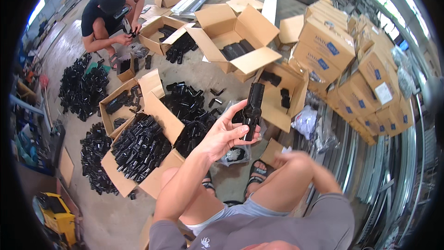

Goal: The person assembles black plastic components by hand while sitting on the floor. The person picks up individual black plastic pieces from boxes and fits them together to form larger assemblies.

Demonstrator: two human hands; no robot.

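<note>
Raised in front of me, my left hand (pixel 227 132) is closed around a glossy black tube-shaped part (pixel 252 111) with a wider, notched lower section. Its upper end points away from me. Low by my right knee, my right hand (pixel 287 157) is smeared by motion and its fingers do not show clearly. A small white scrap (pixel 286 150) and a cardboard flap (pixel 272 152) are close to it. Beneath my left hand, a clear plastic bag (pixel 235 155) rests on the floor. Left of that hand, similar black parts lie in a loose heap (pixel 182 109).
An open carton (pixel 143 176) at left overflows with black parts; more heaps surround it. Ahead stand an open carton (pixel 238 30) and another carton (pixel 296 90), both partly filled. Closed cartons (pixel 328 41) are stacked at right beside metal profiles. A co-worker (pixel 108 18) squats far left, handling small parts.
</note>
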